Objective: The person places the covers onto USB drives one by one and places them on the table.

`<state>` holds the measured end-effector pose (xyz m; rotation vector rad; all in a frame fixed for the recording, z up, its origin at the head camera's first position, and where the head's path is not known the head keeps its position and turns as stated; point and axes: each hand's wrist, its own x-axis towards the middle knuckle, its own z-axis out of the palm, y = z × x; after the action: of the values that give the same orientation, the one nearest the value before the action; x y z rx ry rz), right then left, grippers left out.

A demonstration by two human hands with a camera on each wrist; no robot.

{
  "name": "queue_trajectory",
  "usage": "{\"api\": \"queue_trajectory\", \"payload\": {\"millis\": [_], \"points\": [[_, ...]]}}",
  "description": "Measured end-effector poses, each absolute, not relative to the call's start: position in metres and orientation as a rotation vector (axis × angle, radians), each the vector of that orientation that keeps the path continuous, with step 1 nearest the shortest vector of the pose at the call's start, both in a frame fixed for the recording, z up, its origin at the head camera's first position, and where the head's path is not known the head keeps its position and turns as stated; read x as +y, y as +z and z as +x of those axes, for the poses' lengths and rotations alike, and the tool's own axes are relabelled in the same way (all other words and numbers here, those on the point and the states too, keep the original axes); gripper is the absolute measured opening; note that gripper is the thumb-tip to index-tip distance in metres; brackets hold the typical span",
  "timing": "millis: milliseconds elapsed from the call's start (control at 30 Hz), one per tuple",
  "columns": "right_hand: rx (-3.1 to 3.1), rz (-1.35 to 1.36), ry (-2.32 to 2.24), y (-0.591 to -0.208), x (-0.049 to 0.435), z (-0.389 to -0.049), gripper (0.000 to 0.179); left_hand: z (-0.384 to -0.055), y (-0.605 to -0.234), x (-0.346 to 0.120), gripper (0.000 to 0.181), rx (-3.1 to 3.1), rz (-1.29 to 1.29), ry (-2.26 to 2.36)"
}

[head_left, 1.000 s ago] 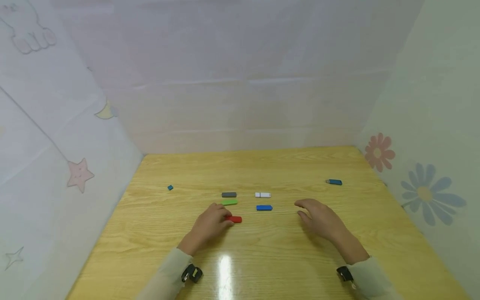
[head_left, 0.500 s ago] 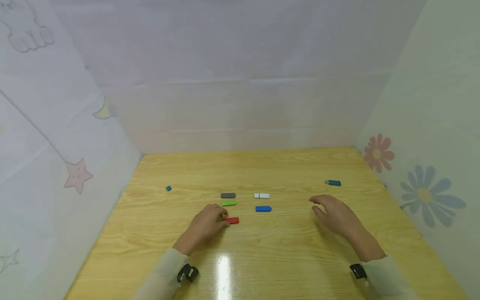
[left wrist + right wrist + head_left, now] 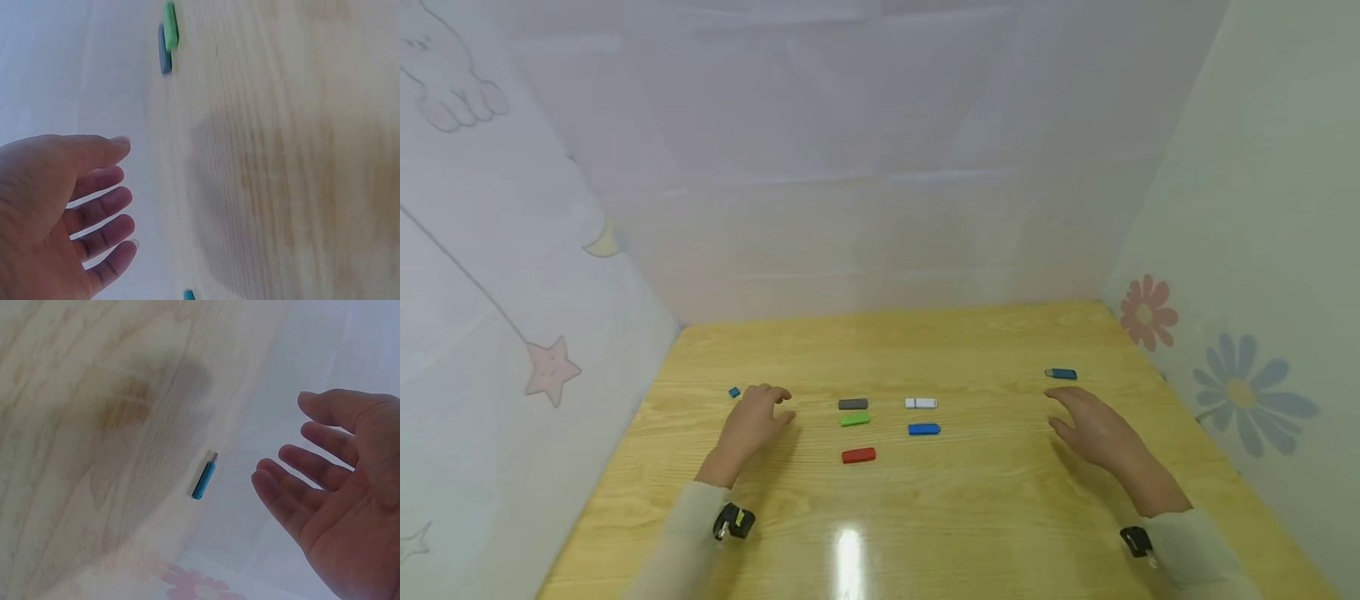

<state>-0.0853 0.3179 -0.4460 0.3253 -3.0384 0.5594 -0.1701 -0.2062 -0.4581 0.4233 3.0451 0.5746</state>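
Note:
My left hand (image 3: 750, 429) hovers over the left of the table with nothing in it, its fingers loosely bent. Just beyond it lies a small teal cap (image 3: 734, 392). My right hand (image 3: 1097, 429) is also empty, fingers relaxed and thumb apart, near a teal USB stick (image 3: 1062, 374) with its metal plug bare; the right wrist view shows this USB stick (image 3: 204, 479) too. In the middle lie a grey USB stick (image 3: 853, 404), a green one (image 3: 854, 419) close in front of it, and a red USB stick (image 3: 858, 456) nearer me.
Right of these, a white USB stick (image 3: 921, 403) lies behind a blue USB stick (image 3: 924, 429). The wooden table (image 3: 880, 508) meets pale sheets (image 3: 880, 242) at its back and sides.
My left hand has let go of the red USB stick and moved left toward the teal cap. My right hand has moved right, nearer the teal USB stick. The view has tilted slightly.

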Motion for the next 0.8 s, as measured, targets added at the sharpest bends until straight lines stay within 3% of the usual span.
{"api": "queue_trajectory", "payload": {"millis": [300, 800], "points": [[-3.004, 0.368, 0.550, -0.450, 0.333, -0.110, 0.050, -0.200, -0.465, -0.246, 0.039, 3.097, 0.363, 0.527], [-3.017, 0.355, 0.510, -0.456, 0.346, -0.153, 0.046, -0.229, -0.473, -0.269, 0.043, 3.122, 0.293, 0.589]]}}
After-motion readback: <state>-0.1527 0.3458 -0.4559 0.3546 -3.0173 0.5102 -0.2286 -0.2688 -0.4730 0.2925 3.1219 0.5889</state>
